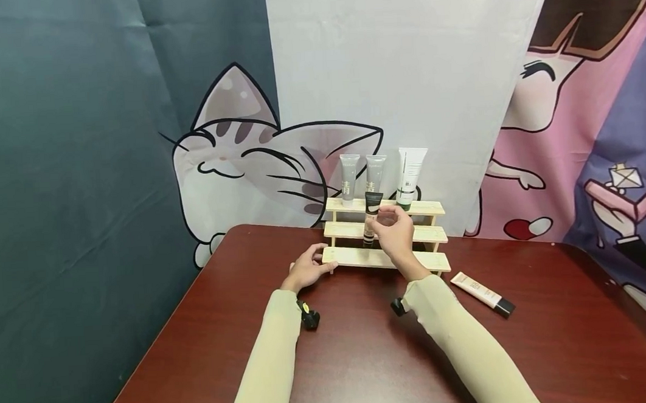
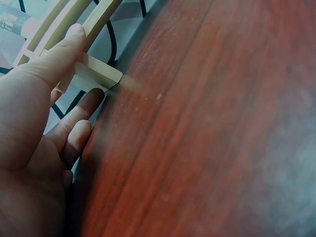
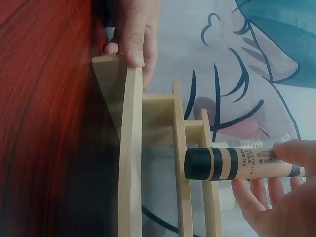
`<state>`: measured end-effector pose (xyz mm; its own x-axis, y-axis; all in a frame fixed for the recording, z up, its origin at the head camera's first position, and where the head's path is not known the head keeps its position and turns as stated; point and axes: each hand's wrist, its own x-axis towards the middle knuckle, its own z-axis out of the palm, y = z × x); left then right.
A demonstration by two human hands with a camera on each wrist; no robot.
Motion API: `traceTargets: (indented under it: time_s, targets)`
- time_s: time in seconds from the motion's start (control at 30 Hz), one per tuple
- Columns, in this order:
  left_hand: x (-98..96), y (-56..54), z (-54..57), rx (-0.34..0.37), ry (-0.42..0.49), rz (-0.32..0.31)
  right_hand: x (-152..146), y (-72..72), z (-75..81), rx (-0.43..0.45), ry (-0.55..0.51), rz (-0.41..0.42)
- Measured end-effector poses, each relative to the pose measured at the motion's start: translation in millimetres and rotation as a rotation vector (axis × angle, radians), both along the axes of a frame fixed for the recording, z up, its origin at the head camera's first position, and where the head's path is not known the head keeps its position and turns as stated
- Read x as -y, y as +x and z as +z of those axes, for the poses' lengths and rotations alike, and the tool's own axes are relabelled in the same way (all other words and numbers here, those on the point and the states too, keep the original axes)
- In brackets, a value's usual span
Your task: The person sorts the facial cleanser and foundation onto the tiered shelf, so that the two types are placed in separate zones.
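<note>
My right hand (image 1: 396, 231) pinches a beige cosmetic tube (image 3: 252, 164) with black bands between thumb and fingers. The tube stands nearly upright, its black cap (image 3: 198, 164) down, right at the middle step of a three-tier wooden display rack (image 1: 353, 256). At the rack's left end, my left hand (image 1: 307, 268) grips the lowest step, thumb (image 2: 66, 47) on top and fingers around the end. On the top step stand two clear-grey tubes (image 1: 348, 179) at the left and a white tube (image 1: 411, 175) with a green cap at the right.
A pale pink tube (image 1: 478, 291) with a black cap lies on the reddish-brown table (image 1: 353, 358), right of the rack. Behind the table hangs a printed cloth (image 1: 431, 68) with a cartoon cat. Dark green cloth (image 1: 69, 178) borders the left side.
</note>
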<state>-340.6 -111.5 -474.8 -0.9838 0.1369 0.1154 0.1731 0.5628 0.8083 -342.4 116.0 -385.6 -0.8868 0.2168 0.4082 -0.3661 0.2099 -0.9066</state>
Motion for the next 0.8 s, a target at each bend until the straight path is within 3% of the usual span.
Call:
traceTargets:
  time_s: [0.27,0.5,0.8]
  targets:
    - [1.7,1.5,-3.3,-0.015,0.016,-0.005,16,-8.0,5.4,-0.031,-0.030,0.010]
    - [0.8,3.3,-7.8,-0.005,-0.012,0.005,25,-20.5,5.4,-0.001,-0.044,-0.002]
    - [1.0,2.7,0.9,-0.019,-0.012,0.016,34,-34.9,11.7,0.005,-0.069,-0.008]
